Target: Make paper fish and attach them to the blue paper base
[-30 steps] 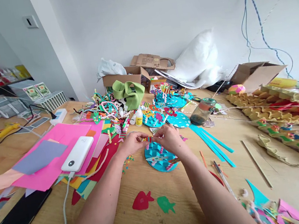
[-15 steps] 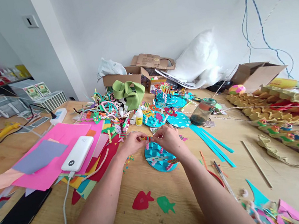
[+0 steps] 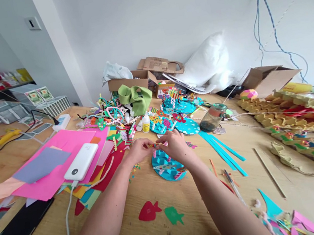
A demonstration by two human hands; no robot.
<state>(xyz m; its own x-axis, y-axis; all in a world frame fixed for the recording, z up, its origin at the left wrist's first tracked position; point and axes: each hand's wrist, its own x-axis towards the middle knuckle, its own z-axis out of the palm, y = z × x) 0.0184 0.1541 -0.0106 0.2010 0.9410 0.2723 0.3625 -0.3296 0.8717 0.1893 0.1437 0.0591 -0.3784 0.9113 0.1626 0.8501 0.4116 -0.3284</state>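
My left hand (image 3: 139,150) and my right hand (image 3: 175,145) meet over the wooden table (image 3: 191,208), each pinching one end of a small striped paper piece (image 3: 155,145) of red, yellow and blue. Just below them lies a round blue paper disc (image 3: 165,166) with raised blue folds and small coloured cut-outs glued on. Both hands have their fingers closed on the little piece. Near the table's front lie a red paper fish (image 3: 149,211) and a green paper fish (image 3: 173,214).
Left of my arms lie pink paper sheets (image 3: 60,154) with a white power bank (image 3: 81,161) and its cable. Behind the hands are more decorated blue discs (image 3: 187,125), a glue bottle (image 3: 145,122), a green bow (image 3: 135,96) and cardboard boxes (image 3: 138,79). Blue paper strips (image 3: 222,150), a glass jar (image 3: 213,117) and folded paper chains (image 3: 298,125) lie to the right.
My hands have drawn slightly closer together on the striped piece and the right hand has shifted a little left. Nothing else has moved.
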